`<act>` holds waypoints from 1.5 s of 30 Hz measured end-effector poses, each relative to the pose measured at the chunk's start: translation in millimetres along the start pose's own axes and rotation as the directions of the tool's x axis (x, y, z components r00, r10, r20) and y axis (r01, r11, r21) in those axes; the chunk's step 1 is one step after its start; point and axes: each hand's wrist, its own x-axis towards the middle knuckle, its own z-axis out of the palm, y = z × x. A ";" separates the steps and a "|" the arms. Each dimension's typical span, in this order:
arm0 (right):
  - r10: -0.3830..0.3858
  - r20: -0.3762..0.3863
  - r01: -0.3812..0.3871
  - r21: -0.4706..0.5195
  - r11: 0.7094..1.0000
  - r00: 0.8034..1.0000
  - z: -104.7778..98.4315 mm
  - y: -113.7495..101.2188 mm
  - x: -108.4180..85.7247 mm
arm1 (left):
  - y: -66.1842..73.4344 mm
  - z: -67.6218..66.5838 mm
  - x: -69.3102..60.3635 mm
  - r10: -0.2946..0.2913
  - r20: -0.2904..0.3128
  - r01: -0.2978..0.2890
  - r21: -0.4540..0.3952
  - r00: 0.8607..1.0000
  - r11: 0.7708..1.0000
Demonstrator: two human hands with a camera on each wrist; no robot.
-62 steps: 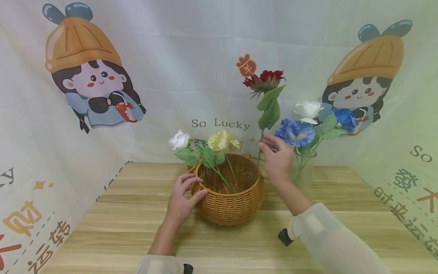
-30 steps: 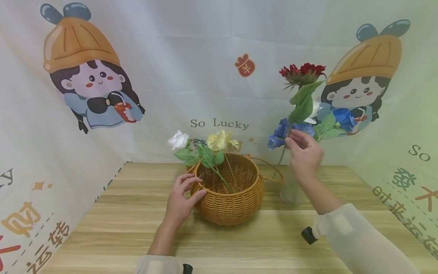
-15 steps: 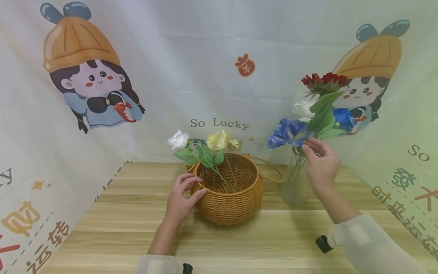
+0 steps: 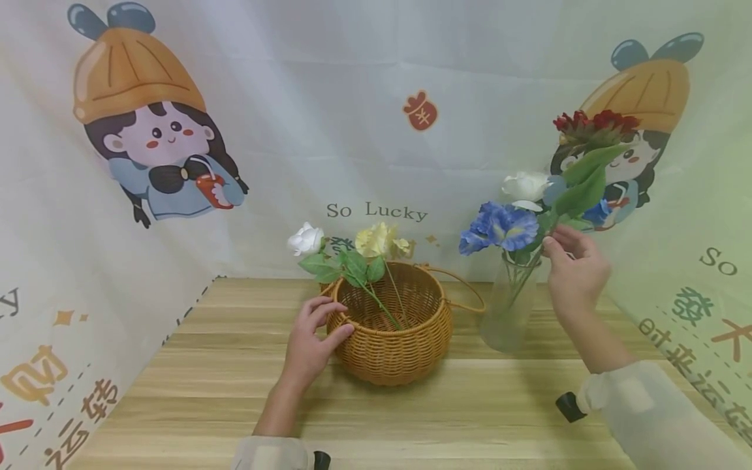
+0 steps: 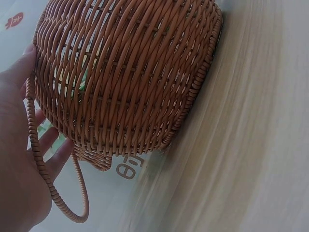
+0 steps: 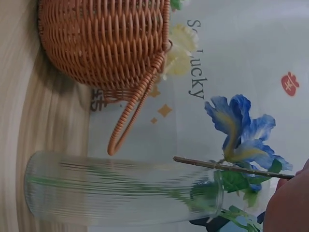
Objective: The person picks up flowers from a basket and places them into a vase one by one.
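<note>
In the head view my right hand (image 4: 578, 267) pinches the stem of a red flower (image 4: 596, 127) with broad green leaves, beside the mouth of a ribbed glass vase (image 4: 508, 313). In the right wrist view the cut end of that brown stem (image 6: 203, 163) overlaps the vase's upper part and looks unblurred by the glass. A blue iris (image 4: 502, 226), a white rose (image 4: 525, 187) and a blue rose (image 4: 598, 212), partly covered by leaves, stand in the vase. My left hand (image 4: 314, 339) holds the rim of a round wicker basket (image 4: 393, 359), thumb at the front.
A white rose (image 4: 307, 239) and a yellow flower (image 4: 377, 240) lean in the basket. The basket's handle (image 4: 470, 294) droops toward the vase. Everything stands on a wood-grain table (image 4: 205, 391), with a printed cloth (image 4: 305, 130) behind and at both sides.
My right hand has carried the red flower right, from behind the basket past the iris to the vase's right side. My left hand and the basket stay put.
</note>
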 end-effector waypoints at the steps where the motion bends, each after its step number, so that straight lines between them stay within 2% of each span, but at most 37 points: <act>1: 0.001 -0.006 -0.001 -0.002 1.000 1.000 -0.2 -1.0 2.3 | -0.2 -0.1 0.2 0.001 -0.001 -0.001 0.000 1.000 1.000; 12: -0.028 -0.083 0.029 0.006 1.000 0.996 3.0 -16.0 28.9 | -0.4 0.0 0.2 0.014 -0.007 -0.014 0.007 1.000 1.000; 19: -0.051 -0.097 0.052 0.012 0.999 0.994 6.0 -29.5 42.8 | 0.5 -0.7 1.4 0.013 -0.004 -0.013 0.006 1.000 1.000; 23: -0.029 -0.096 0.031 0.022 0.999 0.995 9.1 -31.4 46.0 | 0.6 -1.2 1.5 0.010 -0.005 -0.010 0.006 1.000 1.000; 31: -0.003 -0.041 -0.004 -0.162 0.987 0.999 11.8 -10.7 39.4 | 2.9 -0.6 0.0 0.010 -0.003 -0.010 0.008 1.000 1.000; 39: 0.028 -0.034 -0.034 -0.179 0.983 0.999 11.2 11.0 30.1 | 2.4 -0.8 -0.1 -0.004 -0.002 0.004 0.001 1.000 1.000; 45: 0.063 -0.017 -0.065 -0.183 0.981 0.998 10.1 21.5 25.2 | 0.2 0.4 0.3 0.011 -0.007 -0.011 0.019 1.000 1.000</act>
